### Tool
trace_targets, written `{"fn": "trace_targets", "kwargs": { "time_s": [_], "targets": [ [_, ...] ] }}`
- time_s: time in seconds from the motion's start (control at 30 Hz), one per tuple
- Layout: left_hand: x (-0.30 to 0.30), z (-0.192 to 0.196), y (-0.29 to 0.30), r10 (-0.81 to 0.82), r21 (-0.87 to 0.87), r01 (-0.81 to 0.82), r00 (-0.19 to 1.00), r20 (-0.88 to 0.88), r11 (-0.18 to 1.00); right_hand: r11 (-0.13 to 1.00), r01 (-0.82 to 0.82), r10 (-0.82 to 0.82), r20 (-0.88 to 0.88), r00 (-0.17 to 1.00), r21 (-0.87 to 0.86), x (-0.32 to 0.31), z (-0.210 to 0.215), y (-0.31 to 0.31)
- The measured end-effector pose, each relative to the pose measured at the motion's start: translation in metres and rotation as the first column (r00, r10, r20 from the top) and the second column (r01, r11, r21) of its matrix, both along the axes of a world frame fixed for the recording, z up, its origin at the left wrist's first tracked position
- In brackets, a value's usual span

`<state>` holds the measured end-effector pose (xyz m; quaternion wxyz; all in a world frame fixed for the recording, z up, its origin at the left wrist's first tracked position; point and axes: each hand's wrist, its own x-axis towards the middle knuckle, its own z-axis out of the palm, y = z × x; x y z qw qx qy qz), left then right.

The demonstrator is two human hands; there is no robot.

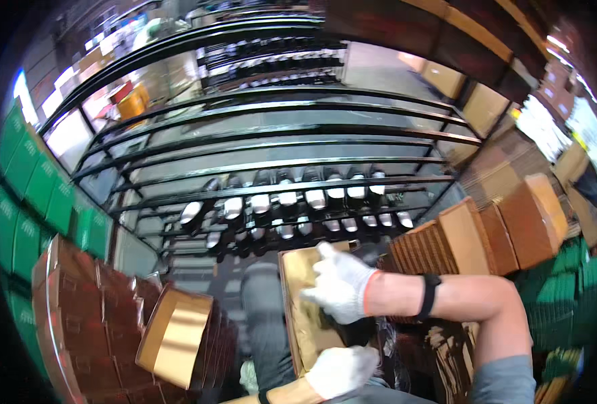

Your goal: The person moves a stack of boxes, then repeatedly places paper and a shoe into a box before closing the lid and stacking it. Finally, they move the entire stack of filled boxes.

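My right hand point(342, 284), in a white knit glove with an orange cuff, is over an open cardboard box point(287, 306) in front of my body. Its fingers are apart, and nothing shows between them. Crumpled yellowish paper point(303, 269) lies inside the box. Just below that hand is a dark object point(358, 331), too blurred and covered to name. Near the box's close end is my left hand point(344, 372), also white-gloved; motion smears its fingers, so its grip does not show. Both wrists wear a black band.
A black metal rack point(292, 128) spans the front, with several dark shoes point(286, 188) with shiny toes on its lower tiers. Brown boxes point(76, 316) and green boxes point(32, 161) are stacked at left. An open box point(177, 330) leans there. More cardboard boxes point(467, 236) stand at right.
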<state>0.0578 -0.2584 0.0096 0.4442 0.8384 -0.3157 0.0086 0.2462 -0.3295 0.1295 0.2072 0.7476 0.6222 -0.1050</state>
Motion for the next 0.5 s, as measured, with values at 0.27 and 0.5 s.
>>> {"fn": "trace_targets", "kwargs": {
  "time_s": [0.27, 0.5],
  "targets": [
    [0.119, -0.062, 0.090, 0.355, 0.388, -0.361, 0.930, 0.090, 0.848, 0.223, 0.559, -0.956, 0.067, 0.285, 0.799, -0.029, -0.097, -0.278],
    [0.097, -0.032, 0.073, 0.477, 0.150, -0.497, 0.866, 0.150, 0.855, -0.339, 0.428, -0.896, -0.427, 0.125, 0.838, -0.088, -0.113, -0.357]
  ]
}}
